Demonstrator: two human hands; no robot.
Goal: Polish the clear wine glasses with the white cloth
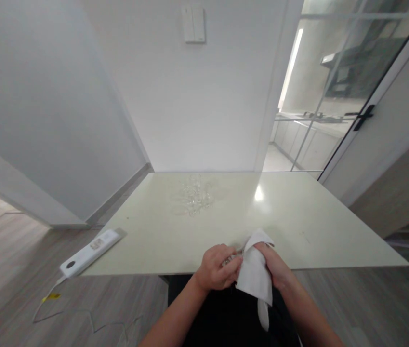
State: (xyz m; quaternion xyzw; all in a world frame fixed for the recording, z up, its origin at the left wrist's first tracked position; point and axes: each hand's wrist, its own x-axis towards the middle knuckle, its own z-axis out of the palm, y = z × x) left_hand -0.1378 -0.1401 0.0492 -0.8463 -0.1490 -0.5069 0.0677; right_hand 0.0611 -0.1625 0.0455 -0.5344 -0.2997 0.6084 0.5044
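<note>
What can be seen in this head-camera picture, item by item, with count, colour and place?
clear glassy items: several, too faint to count, transparent, table's far side
white cloth: one, white, in the right hand
small clear object: one, transparent, in the left hand
table: one, pale cream, centre
power strip: one, white, table's left edge
wall switch: one, white, wall ahead
door handle: one, black, right
left hand: one, by the near edge
right hand: one, beside it
</note>
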